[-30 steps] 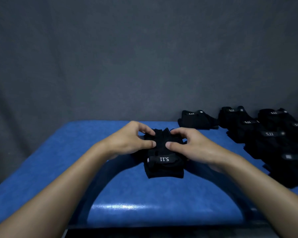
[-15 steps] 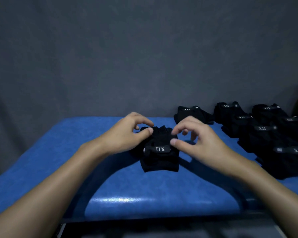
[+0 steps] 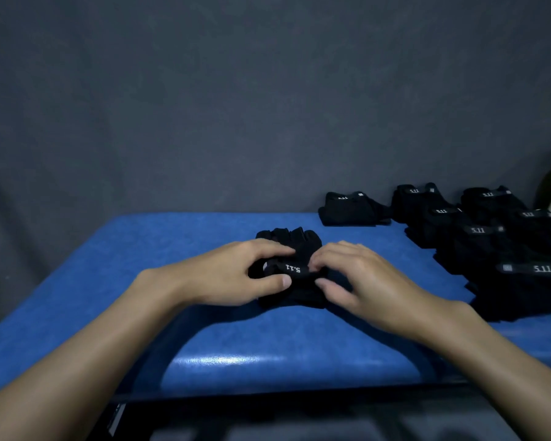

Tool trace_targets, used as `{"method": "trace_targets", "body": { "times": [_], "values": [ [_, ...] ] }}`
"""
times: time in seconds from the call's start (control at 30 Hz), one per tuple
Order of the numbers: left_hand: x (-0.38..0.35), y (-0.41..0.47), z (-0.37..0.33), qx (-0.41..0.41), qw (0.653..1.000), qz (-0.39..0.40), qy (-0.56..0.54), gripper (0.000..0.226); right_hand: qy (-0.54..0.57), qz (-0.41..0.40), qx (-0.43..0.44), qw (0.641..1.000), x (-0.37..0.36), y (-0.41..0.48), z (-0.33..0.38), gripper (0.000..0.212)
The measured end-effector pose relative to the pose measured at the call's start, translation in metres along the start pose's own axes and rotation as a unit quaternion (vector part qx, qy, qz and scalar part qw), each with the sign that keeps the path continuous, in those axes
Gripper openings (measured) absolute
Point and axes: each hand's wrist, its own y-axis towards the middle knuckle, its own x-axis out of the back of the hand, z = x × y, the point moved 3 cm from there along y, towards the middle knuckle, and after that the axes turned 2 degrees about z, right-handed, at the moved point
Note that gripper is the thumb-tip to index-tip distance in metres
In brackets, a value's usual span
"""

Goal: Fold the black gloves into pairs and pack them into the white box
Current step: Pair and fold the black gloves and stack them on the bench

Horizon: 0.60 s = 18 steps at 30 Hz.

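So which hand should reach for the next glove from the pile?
The right, probably. The pile of gloves lies on the right of the table, nearest the right hand; the left hand would need to cross the folded pair.

Makeshift packing bench in a plain, studio-like workroom.
Given away by a blue padded table (image 3: pixel 109 281) against a grey cloth backdrop (image 3: pixel 236 106), with rows of identical branded black gloves (image 3: pixel 477 249).

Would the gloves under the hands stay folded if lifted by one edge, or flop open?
Probably floppy: the gloves are soft fabric, creased under the left hand. Likely light and not apt to roll: they lie flat on the table. The strap may hold them together.
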Motion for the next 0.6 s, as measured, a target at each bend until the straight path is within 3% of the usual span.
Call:
{"method": "trace_targets", "body": {
  "times": [0.1,0.33,0.47,0.6],
  "values": [
    [-0.003,0.000,0.002,0.033,0.998,0.043,0.036,0.056,0.085,-0.024,-0.050,0.995,-0.003,0.000,-0.006,0.010],
    [-0.010,0.001,0.000,0.047,0.985,0.136,0.090,0.066,0.132,0.055,-0.051,0.988,-0.008,0.001,-0.001,0.013],
    [-0.003,0.000,-0.001,0.045,0.992,0.115,0.032,0.052,0.219,-0.032,-0.108,0.969,-0.001,0.008,-0.006,0.014],
    [0.003,0.003,0.001,0.038,0.998,0.005,-0.048,0.045,0.245,-0.056,-0.162,0.954,-0.007,0.019,-0.016,0.018]
  ]
}}
